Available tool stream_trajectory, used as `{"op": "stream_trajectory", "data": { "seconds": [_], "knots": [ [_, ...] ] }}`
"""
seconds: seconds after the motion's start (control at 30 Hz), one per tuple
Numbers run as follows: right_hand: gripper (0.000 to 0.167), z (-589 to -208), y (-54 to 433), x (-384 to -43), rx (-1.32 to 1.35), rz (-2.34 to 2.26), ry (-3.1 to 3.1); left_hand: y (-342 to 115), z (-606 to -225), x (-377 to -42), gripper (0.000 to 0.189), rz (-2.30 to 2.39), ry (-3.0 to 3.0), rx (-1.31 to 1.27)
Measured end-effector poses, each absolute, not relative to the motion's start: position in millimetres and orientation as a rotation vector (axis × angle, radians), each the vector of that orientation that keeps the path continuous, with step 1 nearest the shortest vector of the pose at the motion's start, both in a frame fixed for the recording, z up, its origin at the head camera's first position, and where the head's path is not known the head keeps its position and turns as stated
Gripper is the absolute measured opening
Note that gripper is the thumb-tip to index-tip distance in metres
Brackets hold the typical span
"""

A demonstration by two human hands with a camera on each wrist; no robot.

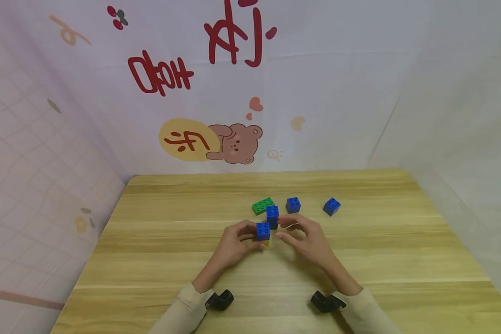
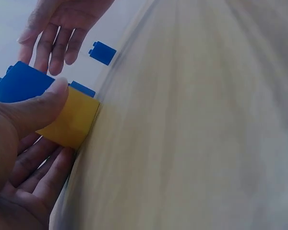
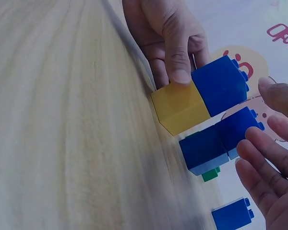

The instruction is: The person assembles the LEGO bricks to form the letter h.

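My left hand (image 1: 233, 243) pinches a yellow toy brick (image 3: 180, 109) between thumb and fingers. A blue brick (image 1: 263, 230) sits on top of the yellow one, studs up, and this two-brick stack stands at the wood tabletop. Just behind it is a second stack, an upper blue brick (image 3: 236, 129) on a lower blue brick (image 3: 204, 149). Beside these stacks is my right hand (image 1: 306, 237), its fingers loosely bent and apart, holding nothing. Its fingertips come right up to the rear stack in the head view.
A green eight-stud brick (image 1: 263, 205) lies behind the rear stack. Farther right are two single blue bricks, one nearer (image 1: 293, 204) and one more to the right (image 1: 331, 206). A printed cloth wall (image 1: 338, 116) rises behind the wooden table (image 1: 158, 232).
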State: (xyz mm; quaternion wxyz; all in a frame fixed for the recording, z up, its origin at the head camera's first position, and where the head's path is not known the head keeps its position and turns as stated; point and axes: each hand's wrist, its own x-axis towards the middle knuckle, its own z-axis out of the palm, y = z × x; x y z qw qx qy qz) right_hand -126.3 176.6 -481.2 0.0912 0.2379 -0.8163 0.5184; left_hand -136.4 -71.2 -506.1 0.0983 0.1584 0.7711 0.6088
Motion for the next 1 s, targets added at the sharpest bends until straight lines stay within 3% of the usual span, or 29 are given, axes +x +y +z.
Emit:
{"op": "stream_trajectory", "data": {
  "seconds": [0.47,1.0],
  "knots": [
    [0.037,-482,179,-128,0.606,1.571,-2.45,-95,-490,-148,0.057,1.72,2.295,0.471],
    [0.048,-488,178,-141,0.488,1.672,-2.559,-86,-495,-172,0.048,1.741,2.512,0.375]
  ]
}}
